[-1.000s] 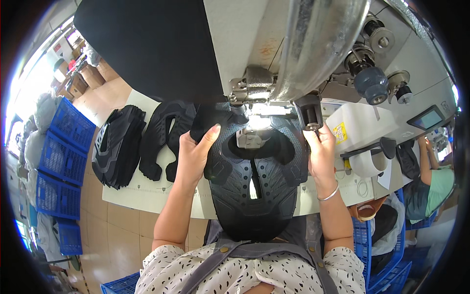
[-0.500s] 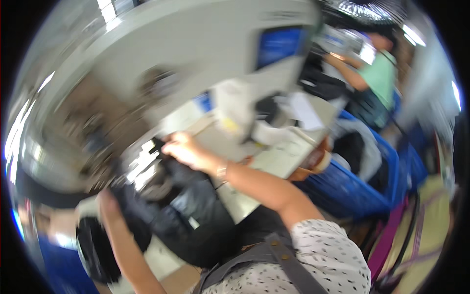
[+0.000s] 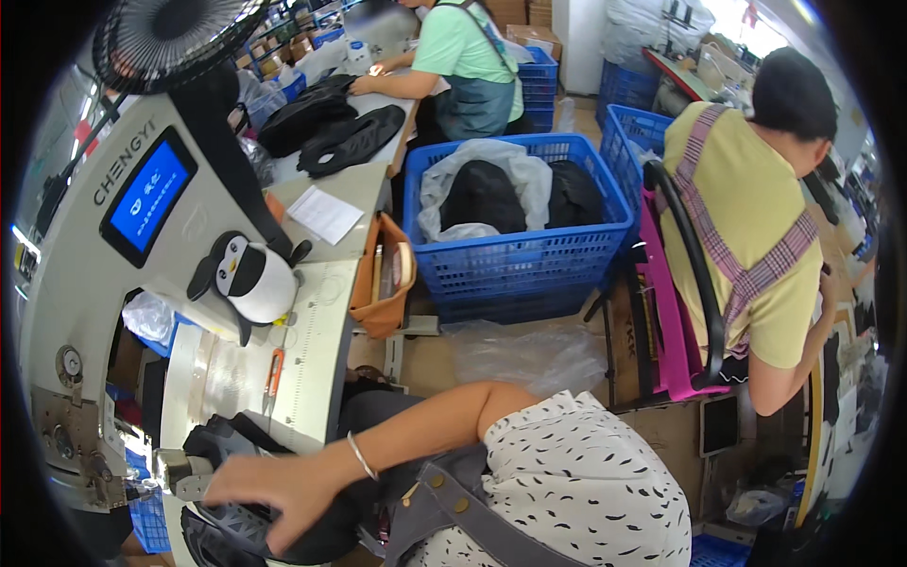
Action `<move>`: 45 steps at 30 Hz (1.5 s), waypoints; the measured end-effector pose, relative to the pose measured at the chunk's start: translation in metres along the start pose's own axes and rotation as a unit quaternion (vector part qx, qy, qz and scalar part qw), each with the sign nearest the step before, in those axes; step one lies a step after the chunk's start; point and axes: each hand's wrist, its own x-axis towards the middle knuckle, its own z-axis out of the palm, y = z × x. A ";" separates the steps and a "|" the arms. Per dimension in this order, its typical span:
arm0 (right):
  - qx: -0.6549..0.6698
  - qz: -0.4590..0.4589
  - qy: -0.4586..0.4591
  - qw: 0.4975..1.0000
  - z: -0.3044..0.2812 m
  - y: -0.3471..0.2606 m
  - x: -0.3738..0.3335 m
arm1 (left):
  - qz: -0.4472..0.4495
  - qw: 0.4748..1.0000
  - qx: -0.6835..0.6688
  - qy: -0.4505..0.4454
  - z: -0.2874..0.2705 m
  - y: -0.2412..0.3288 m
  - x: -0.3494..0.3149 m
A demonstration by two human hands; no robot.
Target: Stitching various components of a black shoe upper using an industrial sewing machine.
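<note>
My right hand (image 3: 276,491), with a bracelet at the wrist, reaches over black padded fabric (image 3: 236,439) at the lower left. Its thumb stands apart from the fingers, which are slightly blurred, and nothing shows between them. The fabric lies under and around the hand on the pale work table (image 3: 307,364). Just left of my fingertips is the metal needle-end of a large sewing machine (image 3: 179,472). Whether my fingers touch the fabric, I cannot tell. My left hand is out of view.
An orange-handled cutting tool (image 3: 273,378) and a penguin figure (image 3: 255,279) are on the table. Beyond its right edge hang an orange pouch (image 3: 385,283) and a blue crate (image 3: 520,269) with black goods. One co-worker (image 3: 468,71) sits ahead, another (image 3: 746,208) at right.
My view has swung to the right. The right hand now appears lower left beside the machine's needle area. My left hand has left the picture, and the co-worker in yellow has come into it.
</note>
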 end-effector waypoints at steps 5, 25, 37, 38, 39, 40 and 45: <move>0.125 -0.082 0.008 0.989 0.004 -0.090 0.016 | 0.049 0.992 0.091 -0.068 0.030 0.011 -0.055; 0.134 0.085 0.111 0.981 -0.007 -0.108 0.006 | 0.288 0.917 0.240 -0.139 0.030 -0.014 -0.165; 0.106 0.057 -0.017 0.993 0.010 -0.107 0.024 | 0.423 0.853 0.272 0.138 0.003 -0.020 -0.180; 0.086 0.094 -0.050 0.991 0.007 -0.097 0.020 | 0.455 0.836 0.294 0.088 0.015 -0.022 -0.172; 0.081 0.119 -0.086 0.986 0.008 -0.091 0.017 | 0.474 0.827 0.292 0.070 0.026 -0.011 -0.174; 0.079 0.159 -0.118 0.977 0.006 -0.092 0.017 | 0.487 0.852 0.189 0.037 0.027 -0.015 -0.165; 0.149 0.248 -0.149 0.946 0.012 -0.067 0.005 | 0.369 0.906 -0.078 0.190 -0.049 0.015 -0.200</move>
